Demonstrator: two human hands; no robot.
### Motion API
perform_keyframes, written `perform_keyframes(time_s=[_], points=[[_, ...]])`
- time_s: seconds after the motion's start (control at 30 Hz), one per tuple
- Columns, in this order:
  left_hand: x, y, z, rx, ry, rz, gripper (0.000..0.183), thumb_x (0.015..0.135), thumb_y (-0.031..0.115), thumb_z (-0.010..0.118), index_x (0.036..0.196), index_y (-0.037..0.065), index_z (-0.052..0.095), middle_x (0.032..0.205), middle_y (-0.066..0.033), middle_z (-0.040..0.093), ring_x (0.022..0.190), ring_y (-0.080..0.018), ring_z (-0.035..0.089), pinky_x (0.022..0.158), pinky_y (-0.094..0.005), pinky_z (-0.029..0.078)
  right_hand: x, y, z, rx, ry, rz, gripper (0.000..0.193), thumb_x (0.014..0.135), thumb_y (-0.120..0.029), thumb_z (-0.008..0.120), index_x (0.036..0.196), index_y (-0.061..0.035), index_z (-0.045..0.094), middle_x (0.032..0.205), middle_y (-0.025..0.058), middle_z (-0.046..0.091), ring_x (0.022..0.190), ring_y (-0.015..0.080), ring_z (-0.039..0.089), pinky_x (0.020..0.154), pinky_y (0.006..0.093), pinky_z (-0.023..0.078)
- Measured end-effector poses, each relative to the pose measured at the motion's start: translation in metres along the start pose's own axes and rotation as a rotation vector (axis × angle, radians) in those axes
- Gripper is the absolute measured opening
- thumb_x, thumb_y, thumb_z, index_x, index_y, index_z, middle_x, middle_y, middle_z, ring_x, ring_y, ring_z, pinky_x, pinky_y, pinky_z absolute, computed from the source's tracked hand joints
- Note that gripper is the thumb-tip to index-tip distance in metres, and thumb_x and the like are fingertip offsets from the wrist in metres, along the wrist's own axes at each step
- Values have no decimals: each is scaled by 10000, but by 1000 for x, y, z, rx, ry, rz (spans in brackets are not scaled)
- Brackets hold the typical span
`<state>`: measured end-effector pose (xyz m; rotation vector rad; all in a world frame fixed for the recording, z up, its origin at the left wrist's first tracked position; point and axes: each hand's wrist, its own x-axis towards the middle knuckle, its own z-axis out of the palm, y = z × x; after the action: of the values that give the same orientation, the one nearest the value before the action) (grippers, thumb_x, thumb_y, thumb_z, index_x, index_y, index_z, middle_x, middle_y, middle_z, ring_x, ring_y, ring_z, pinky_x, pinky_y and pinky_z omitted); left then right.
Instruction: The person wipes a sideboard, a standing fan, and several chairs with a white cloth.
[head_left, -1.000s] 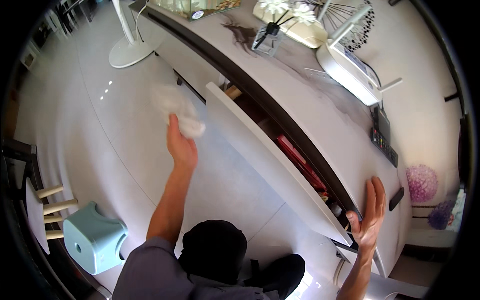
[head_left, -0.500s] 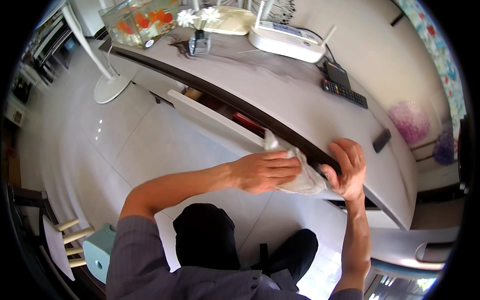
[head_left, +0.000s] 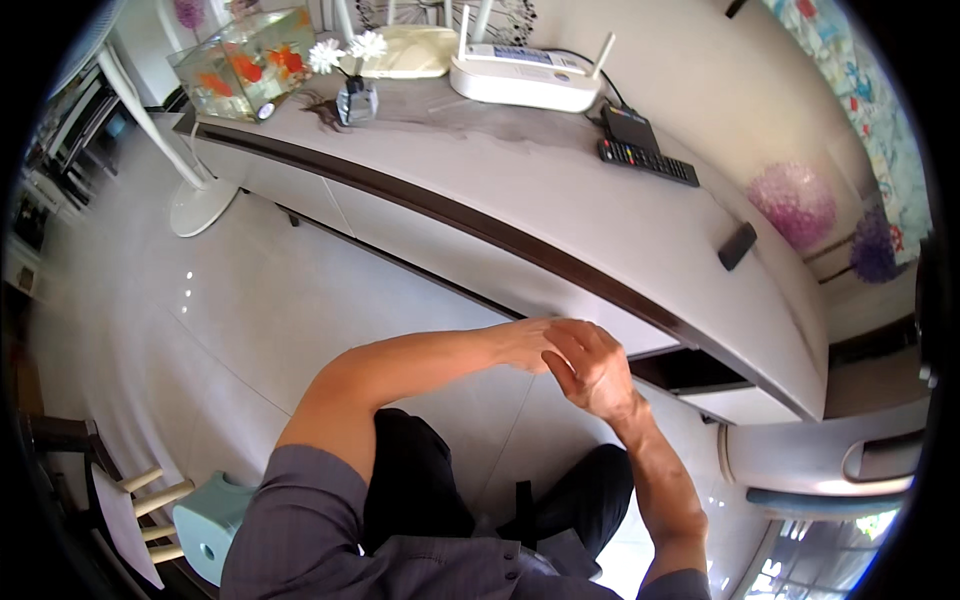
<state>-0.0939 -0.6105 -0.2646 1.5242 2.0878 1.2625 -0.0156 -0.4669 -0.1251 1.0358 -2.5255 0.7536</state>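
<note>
The drawer front sits flush under the dark edge of a long grey cabinet. My two hands meet low in front of it. My right hand overlaps the left, its fingers bent and the thumb apart, with nothing visible in it. Behind it, my left hand shows mostly its wrist and back; its fingers are hidden. The pale cloth is out of sight. To the right of my hands, a dark open compartment shows in the cabinet's front.
On the cabinet top stand a fish tank, a small vase of white flowers and a white router. A black box, a remote control and a small black object lie farther right. A teal stool stands at lower left.
The drawer, partly open before, is now shut. My right hand has come left and down over my left hand. The cloth under my left hand has gone from view.
</note>
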Motion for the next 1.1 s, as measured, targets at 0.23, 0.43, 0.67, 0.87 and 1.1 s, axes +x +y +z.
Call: perform_keyframes(time_s=[0.23,0.43,0.67,0.87,1.1], points=[[-143,-45,-96,722,-113,-75,189,879,91,655,1063,55,674,1133,-113,680,1117,-289,631,960,-455,507,59,-11,4,-116,93,-301,352,729,-5,816,1067,-18,716,1135,130,667,1040,330,666,844,450,544],[-243,-1,-213,647,1402,-604,194,1022,120,600,1147,-10,672,1086,-144,689,1114,-341,644,987,-459,489,130,-6,-7,-149,194,-211,309,794,-48,808,1087,-34,712,1192,128,650,1112,345,631,886,450,517],[-178,20,-234,997,1363,-248,381,1015,131,601,1351,-49,620,1441,-197,593,1409,-356,513,1186,-489,362,149,-6,3,-221,78,-52,414,814,-157,839,1172,-10,692,1247,153,640,1150,379,605,957,474,495],[-201,16,-299,1173,1263,-504,362,995,180,602,1262,-54,673,1344,-168,659,1338,-371,552,1160,-551,362,149,-6,-5,-179,15,-45,458,789,-156,847,1192,-4,690,1280,163,631,1171,387,593,980,478,489],[-210,19,-361,1060,870,-694,401,1007,203,508,1321,10,666,1425,-165,635,1321,-369,579,1160,-450,416,147,-10,0,-252,26,-38,514,772,-218,868,1215,-32,685,1288,147,615,1213,366,579,974,485,479]])
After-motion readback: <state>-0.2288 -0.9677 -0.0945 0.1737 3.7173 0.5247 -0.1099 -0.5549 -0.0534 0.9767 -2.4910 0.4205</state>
